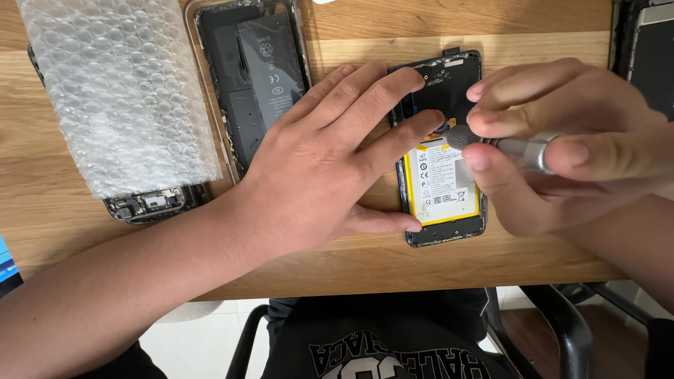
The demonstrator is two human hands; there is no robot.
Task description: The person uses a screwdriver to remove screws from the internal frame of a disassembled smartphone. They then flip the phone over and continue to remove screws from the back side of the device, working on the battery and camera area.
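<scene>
Wooden tabletop [84,231] carries an opened phone [444,151] with a yellow-edged battery showing. Left hand [330,158] lies spread and flat, its fingers pressing the phone's left edge and covering part of it. Right hand [562,140] pinches a silver screwdriver [516,146] whose tip is hidden behind the fingers. Farther left, another opened phone [253,77] lies beside bubble wrap [119,91] that hides most of a third device [147,203].

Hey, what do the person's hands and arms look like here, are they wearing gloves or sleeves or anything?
Both are bare. The left hand and right hand have no gloves, rings or watch in view, and the forearms are uncovered, with no sleeves showing. Fingernails are short and unpainted. No markings are visible.
</scene>
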